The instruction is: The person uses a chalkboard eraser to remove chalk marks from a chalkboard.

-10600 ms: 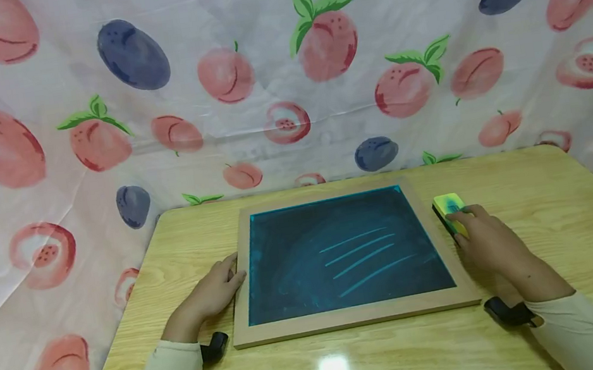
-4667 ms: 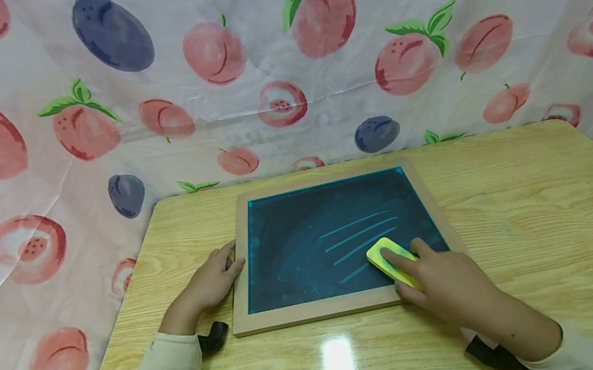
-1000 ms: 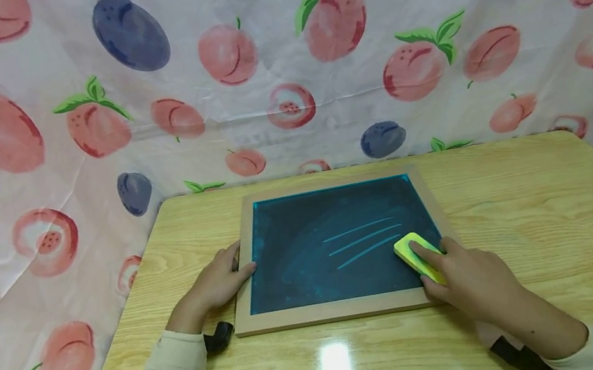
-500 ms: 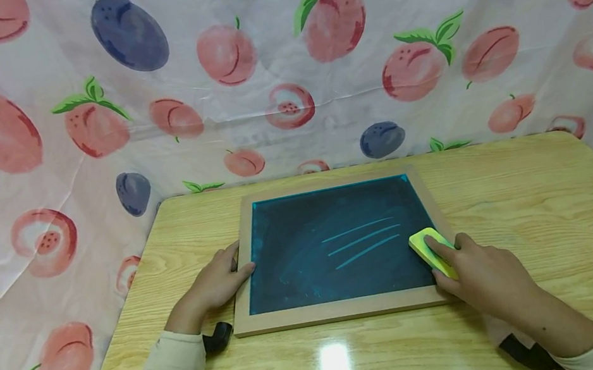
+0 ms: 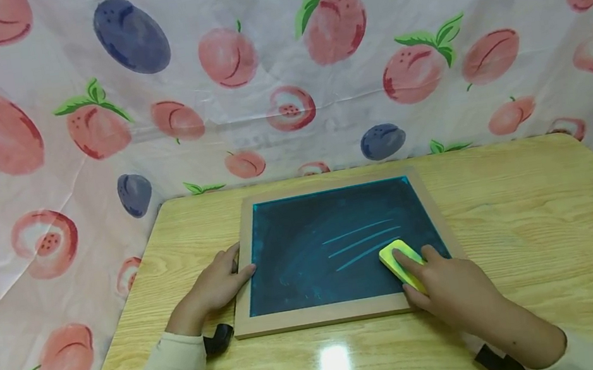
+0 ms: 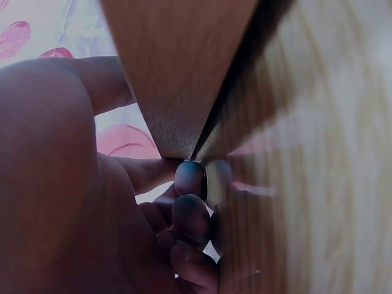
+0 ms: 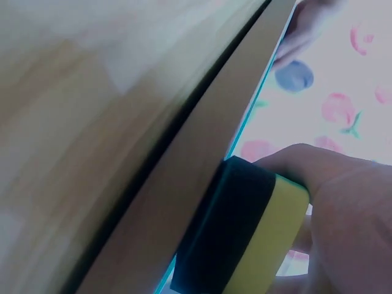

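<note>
A wood-framed chalkboard (image 5: pixel 294 243) lies on the table, three pale-blue chalk lines (image 5: pixel 363 245) running across its right half. My right hand (image 5: pixel 455 286) grips a board eraser (image 5: pixel 402 262), yellow on top with a blue-green smudge, on the lower right of the writing surface. In the right wrist view the eraser's dark felt layer (image 7: pixel 223 226) faces the board beside the wooden frame (image 7: pixel 177 184). My left hand (image 5: pixel 219 283) holds the board's left edge, thumb over the frame. Seen from the left wrist, the fingertips (image 6: pixel 190 177) sit at the frame's side, low against the table.
The light wood table (image 5: pixel 535 207) extends on both sides of the board. A fruit-print cloth (image 5: pixel 277 53) hangs behind it and to the left. Each wrist wears a black camera mount, one of them the left mount (image 5: pixel 218 338).
The right hand took the eraser from the table beside the board onto its surface. The lowest of the chalk lines is gone. In the last half second the eraser moved left.
</note>
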